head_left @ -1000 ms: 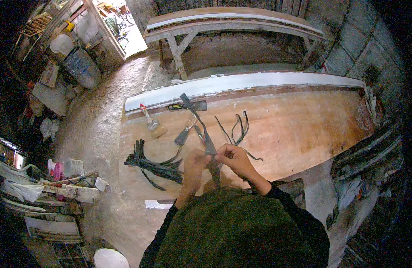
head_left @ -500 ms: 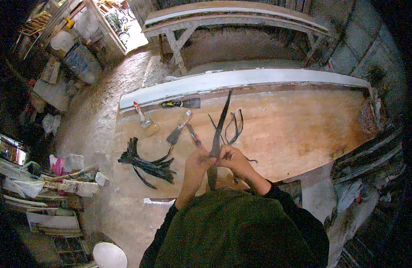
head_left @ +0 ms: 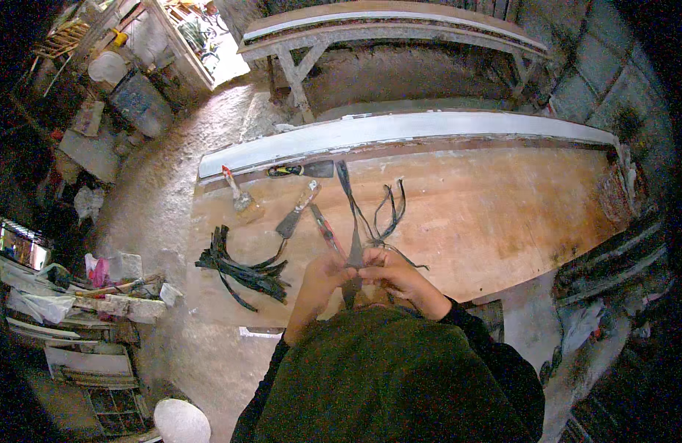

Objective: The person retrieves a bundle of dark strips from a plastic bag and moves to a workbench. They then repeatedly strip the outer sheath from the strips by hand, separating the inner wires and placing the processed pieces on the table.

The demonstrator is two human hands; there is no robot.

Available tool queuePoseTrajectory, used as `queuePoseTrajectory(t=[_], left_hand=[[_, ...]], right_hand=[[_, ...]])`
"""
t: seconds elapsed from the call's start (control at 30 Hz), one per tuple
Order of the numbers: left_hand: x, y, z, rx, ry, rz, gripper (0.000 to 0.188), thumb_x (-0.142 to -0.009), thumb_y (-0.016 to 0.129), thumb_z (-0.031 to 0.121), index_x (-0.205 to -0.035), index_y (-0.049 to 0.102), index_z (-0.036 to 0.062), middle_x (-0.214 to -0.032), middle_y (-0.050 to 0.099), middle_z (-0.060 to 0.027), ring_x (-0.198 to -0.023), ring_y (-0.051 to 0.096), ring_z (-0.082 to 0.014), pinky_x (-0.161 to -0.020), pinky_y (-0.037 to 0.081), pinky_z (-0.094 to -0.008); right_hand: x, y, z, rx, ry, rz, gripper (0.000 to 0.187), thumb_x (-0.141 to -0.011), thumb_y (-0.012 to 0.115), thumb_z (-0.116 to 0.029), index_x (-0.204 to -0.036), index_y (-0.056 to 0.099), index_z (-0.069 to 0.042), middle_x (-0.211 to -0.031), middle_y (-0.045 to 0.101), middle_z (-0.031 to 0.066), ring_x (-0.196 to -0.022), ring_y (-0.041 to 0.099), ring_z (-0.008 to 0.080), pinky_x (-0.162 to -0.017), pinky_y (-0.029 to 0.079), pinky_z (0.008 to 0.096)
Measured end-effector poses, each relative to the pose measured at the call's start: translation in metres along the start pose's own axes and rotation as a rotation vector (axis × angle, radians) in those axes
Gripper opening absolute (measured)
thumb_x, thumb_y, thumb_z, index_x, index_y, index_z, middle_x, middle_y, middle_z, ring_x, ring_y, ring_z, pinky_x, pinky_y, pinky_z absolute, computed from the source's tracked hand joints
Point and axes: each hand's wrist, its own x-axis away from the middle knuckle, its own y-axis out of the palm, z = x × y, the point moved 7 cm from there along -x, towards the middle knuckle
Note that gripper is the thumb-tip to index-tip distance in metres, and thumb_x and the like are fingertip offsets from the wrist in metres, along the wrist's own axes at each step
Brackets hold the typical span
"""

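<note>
Both my hands are closed on one long dark flexible strip [head_left: 355, 221], its material unclear, close in front of my body. My left hand [head_left: 324, 284] pinches it from the left and my right hand [head_left: 401, 277] from the right, fingertips almost meeting. The strip looks narrow above my fingers and widens at its far end; a short tail hangs toward me. Beside my left hand lies a slim red and black tool [head_left: 326, 227]. A bundle of black strips [head_left: 245, 269] rests farther left. Thin dark strands [head_left: 391, 214] lie beyond my right hand.
The wooden board [head_left: 496, 214] forms the work surface, with a long white strip [head_left: 429, 129] along its far edge. On it lie a paintbrush [head_left: 242, 201], a pale-handled putty knife [head_left: 300, 208] and a wide scraper [head_left: 304, 170]. A bench [head_left: 400, 33] stands behind.
The strip's far end has swung left and drooped, and its middle now looks narrower. My hands have stayed close together, with the fingers shifted slightly on the strip.
</note>
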Motion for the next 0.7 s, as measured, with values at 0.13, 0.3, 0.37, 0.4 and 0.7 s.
queuePoseTrajectory(t=[0.13,0.3,0.37,0.4,0.7], left_hand=[[-0.002,-0.006,0.007,-0.021,0.088,0.042,0.021,-0.071,0.065,0.007,-0.072,0.044,0.01,-0.068,0.045,0.0032,-0.06,0.043,-0.0066,-0.056,0.036,-0.0205],[0.002,-0.014,0.007,0.017,0.176,0.204,0.017,-0.074,0.062,0.008,-0.073,0.045,0.0094,-0.07,0.047,0.0024,-0.064,0.044,-0.0071,-0.059,0.037,-0.0207],[-0.001,-0.021,0.0,0.019,0.187,0.181,0.012,-0.076,0.059,0.007,-0.078,0.048,0.0078,-0.075,0.052,-0.0006,-0.071,0.048,-0.0097,-0.063,0.039,-0.0227],[0.0,-0.02,0.0,-0.001,0.176,0.188,0.013,-0.076,0.059,0.007,-0.078,0.047,0.0083,-0.076,0.052,-0.0011,-0.07,0.048,-0.0099,-0.063,0.04,-0.0234],[-0.004,-0.011,-0.008,0.096,0.071,0.117,0.013,-0.076,0.06,0.007,-0.08,0.047,0.0084,-0.076,0.053,-0.0006,-0.067,0.048,-0.0086,-0.059,0.04,-0.0219]], right_hand=[[-0.009,-0.007,-0.007,0.124,-0.152,0.019,0.014,-0.072,0.064,-0.009,-0.077,0.051,-0.007,-0.075,0.056,0.0012,-0.066,0.052,0.0092,-0.06,0.043,0.0222],[-0.009,-0.01,-0.018,0.323,-0.232,0.096,0.013,-0.073,0.063,-0.008,-0.083,0.054,-0.005,-0.08,0.057,0.0035,-0.073,0.054,0.0105,-0.067,0.043,0.0231],[-0.004,-0.006,-0.023,0.285,-0.227,0.136,0.016,-0.074,0.063,-0.009,-0.086,0.054,-0.004,-0.08,0.057,0.0038,-0.078,0.054,0.0105,-0.071,0.042,0.024],[-0.003,-0.006,-0.025,0.265,-0.226,0.156,0.017,-0.074,0.063,-0.01,-0.088,0.055,-0.003,-0.081,0.058,0.0039,-0.08,0.054,0.0105,-0.073,0.042,0.0245],[-0.003,-0.011,-0.016,0.448,-0.166,0.13,0.02,-0.071,0.067,-0.018,-0.083,0.059,-0.004,-0.078,0.057,0.0024,-0.073,0.053,0.0098,-0.066,0.043,0.0244]])
